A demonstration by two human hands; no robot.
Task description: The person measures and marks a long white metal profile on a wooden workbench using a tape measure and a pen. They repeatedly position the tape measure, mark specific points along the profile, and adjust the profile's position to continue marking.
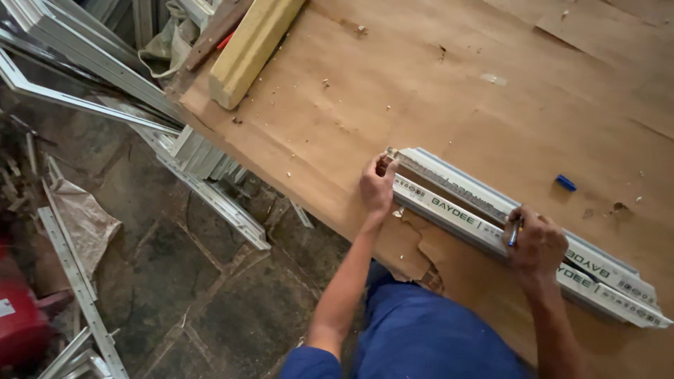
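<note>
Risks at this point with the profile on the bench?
1. The long white aluminium profile lies near the torn front edge of the brown board tabletop; it might slide off.
2. Only the left hand steadies its end, so it may shift while the right hand marks with the blue pen.

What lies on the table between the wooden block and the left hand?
In the head view, only bare brown board with scattered small chips lies between the wooden block and the left hand.
</note>
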